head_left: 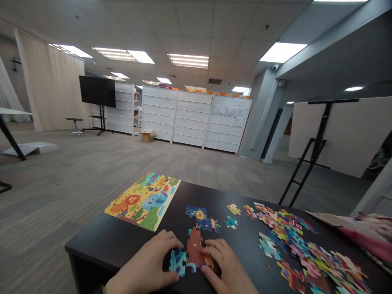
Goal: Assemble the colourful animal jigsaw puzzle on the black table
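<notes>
My left hand (153,261) curls round a teal puzzle piece (177,262) with dark spots, thumb and fingers at its left side. My right hand (226,263) grips an orange puzzle piece (208,261), partly covered by the fingers. Between the two hands lies a reddish-brown puzzle piece (194,247), and both held pieces are close against it; whether they interlock I cannot tell. Just beyond, several dark blue puzzle pieces (203,222) are joined. Farther right lie a loose yellow piece (234,209) and a loose teal piece (231,222).
A colourful animal picture sheet (143,200) lies at the left of the black table (101,239). A spread heap of puzzle pieces (301,249) covers the right side, with a pink cloth (364,234) beyond it. An easel (312,159) stands behind.
</notes>
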`<state>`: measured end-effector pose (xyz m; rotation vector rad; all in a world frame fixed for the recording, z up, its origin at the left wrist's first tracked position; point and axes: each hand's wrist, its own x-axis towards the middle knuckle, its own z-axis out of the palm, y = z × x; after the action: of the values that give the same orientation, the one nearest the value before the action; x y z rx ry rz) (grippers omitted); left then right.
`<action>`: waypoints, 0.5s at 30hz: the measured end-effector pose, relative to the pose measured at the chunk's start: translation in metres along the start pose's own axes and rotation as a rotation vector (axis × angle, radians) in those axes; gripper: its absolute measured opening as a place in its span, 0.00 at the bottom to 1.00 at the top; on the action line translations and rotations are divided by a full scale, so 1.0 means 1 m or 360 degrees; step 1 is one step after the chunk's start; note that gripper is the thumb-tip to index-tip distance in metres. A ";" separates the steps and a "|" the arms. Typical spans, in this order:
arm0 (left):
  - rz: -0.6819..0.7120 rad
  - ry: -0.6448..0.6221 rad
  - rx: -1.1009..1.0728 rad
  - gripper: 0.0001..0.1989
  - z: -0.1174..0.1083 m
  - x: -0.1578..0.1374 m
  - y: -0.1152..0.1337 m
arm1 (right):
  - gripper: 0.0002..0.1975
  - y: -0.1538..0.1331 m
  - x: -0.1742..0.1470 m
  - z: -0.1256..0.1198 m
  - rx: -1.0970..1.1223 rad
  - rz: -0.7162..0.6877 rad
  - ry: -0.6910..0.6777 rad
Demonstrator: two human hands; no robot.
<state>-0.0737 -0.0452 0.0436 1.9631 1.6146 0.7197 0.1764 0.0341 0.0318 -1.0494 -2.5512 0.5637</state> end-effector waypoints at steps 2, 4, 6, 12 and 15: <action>-0.0008 -0.0024 -0.0004 0.28 0.001 0.000 0.000 | 0.14 0.001 0.000 0.000 0.0046 -0.0020 0.0027; -0.0016 -0.0028 -0.0025 0.27 0.002 0.002 0.000 | 0.13 0.002 -0.001 -0.001 0.0079 -0.0030 0.0032; -0.0029 -0.0032 -0.0040 0.26 0.003 0.003 0.001 | 0.12 0.002 -0.002 -0.003 0.0088 -0.0037 0.0025; -0.0083 -0.0048 -0.0062 0.27 0.002 0.003 0.006 | 0.10 0.000 -0.002 -0.005 0.0055 0.0018 0.0017; -0.0087 -0.0056 -0.0058 0.26 0.002 0.004 0.007 | 0.12 0.001 -0.003 -0.005 0.0006 0.0071 0.0063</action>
<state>-0.0671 -0.0430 0.0473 1.8882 1.6162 0.6849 0.1809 0.0338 0.0352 -1.1080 -2.4975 0.5534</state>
